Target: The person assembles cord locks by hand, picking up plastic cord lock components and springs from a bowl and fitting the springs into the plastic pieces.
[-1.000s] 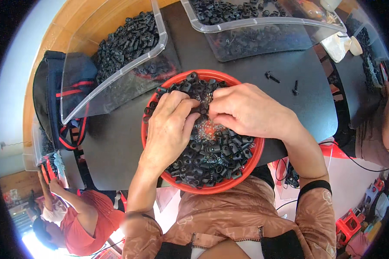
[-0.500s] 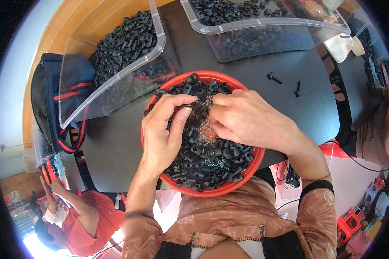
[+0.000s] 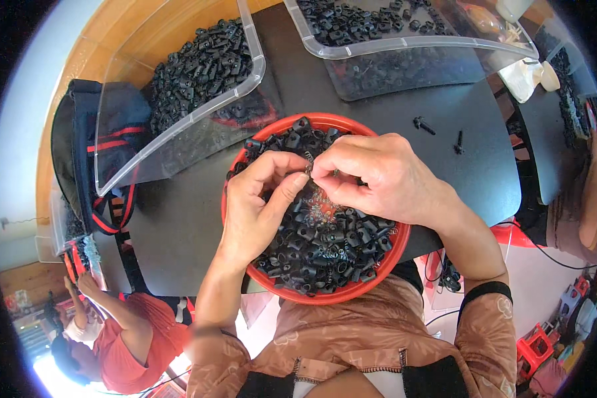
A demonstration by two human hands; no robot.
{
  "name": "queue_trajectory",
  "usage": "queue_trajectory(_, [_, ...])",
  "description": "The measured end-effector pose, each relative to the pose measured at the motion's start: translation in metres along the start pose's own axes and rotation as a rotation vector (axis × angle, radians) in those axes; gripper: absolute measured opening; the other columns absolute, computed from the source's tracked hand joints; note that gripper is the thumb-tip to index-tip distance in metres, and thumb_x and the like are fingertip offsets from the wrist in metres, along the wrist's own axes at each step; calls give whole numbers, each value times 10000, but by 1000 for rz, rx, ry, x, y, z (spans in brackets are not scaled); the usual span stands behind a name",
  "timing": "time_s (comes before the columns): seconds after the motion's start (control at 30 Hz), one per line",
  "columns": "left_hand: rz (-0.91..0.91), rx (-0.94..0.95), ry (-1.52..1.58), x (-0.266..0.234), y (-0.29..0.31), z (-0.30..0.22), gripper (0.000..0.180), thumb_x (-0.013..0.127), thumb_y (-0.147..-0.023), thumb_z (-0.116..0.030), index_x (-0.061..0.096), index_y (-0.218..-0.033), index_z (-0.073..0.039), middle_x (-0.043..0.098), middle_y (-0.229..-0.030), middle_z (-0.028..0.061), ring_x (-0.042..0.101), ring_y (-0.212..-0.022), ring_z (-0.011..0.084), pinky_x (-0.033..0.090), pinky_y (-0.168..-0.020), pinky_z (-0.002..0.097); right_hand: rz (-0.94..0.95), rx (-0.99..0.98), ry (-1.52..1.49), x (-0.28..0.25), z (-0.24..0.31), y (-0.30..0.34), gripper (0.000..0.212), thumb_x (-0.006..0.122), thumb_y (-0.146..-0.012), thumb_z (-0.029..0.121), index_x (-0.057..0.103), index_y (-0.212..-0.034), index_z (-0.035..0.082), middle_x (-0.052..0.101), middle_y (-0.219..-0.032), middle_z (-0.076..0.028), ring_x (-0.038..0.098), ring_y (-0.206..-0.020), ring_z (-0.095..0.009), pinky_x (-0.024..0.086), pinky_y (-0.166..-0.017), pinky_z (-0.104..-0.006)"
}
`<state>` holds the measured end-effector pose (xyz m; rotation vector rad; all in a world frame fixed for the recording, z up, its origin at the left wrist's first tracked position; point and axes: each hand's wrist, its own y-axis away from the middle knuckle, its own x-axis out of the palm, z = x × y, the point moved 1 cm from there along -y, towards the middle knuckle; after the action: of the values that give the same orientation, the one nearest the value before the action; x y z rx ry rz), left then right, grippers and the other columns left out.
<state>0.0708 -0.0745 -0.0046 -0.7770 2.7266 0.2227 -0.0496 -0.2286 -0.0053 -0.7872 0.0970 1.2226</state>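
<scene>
1. Black-topped bench (image 3: 179,232), rounded at the right corner, bluish light glossing that end.
2. Pale wall (image 3: 20,126) at far left, beside orange-brown wood (image 3: 86,50).
3. Pale floor (image 3: 534,285), lower right.
4. White glare (image 3: 52,373), lower left.

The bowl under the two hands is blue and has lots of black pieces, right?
Not quite: in the head view, the bowl is red, not blue. The left hand and right hand are over it, with lots of black pieces inside.
</scene>
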Motion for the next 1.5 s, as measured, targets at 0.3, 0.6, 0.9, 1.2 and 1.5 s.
queue_trajectory(0.3, [80,57,-2,-2,1,1,108,617,-892,-65,621,-968,11,606,-827,25,545,-737,79,450,-679,233,-31,160,-213,-3,3,-4,89,642,-814,56,569,-828,7,607,-692,-94,616,-601,-189,475,-543,-309])
queue_trajectory(0.6, [12,234,-219,0,1,-7,102,640,-846,-22,609,-938,9,597,-806,83,577,-711,177,457,-652,275,35,234,-127,-1,-6,-4,203,616,-886,173,556,-805,-4,561,-641,-161,569,-554,-316,429,-508,-379])
queue_trajectory(0.9, [-23,287,-315,1,1,-7,95,647,-834,-15,607,-919,2,591,-796,94,584,-697,207,461,-643,286,5,131,-146,3,-5,-7,176,591,-879,126,519,-792,-9,528,-689,-175,541,-648,-365,418,-576,-421])
queue_trajectory(1.2, [94,163,-158,-2,2,-4,92,645,-846,-25,612,-924,12,608,-806,63,575,-709,151,459,-650,274,-137,-20,-113,-2,-2,-8,102,604,-872,86,562,-870,-6,571,-735,-133,592,-691,-302,471,-626,-363])
queue_trajectory(1.5, [71,59,94,4,2,-2,233,615,-876,-14,564,-1103,-1,622,-901,45,576,-799,89,469,-739,234,-226,70,-152,-5,-7,-8,86,644,-859,72,621,-894,-2,636,-744,-91,623,-647,-137,495,-578,-263])
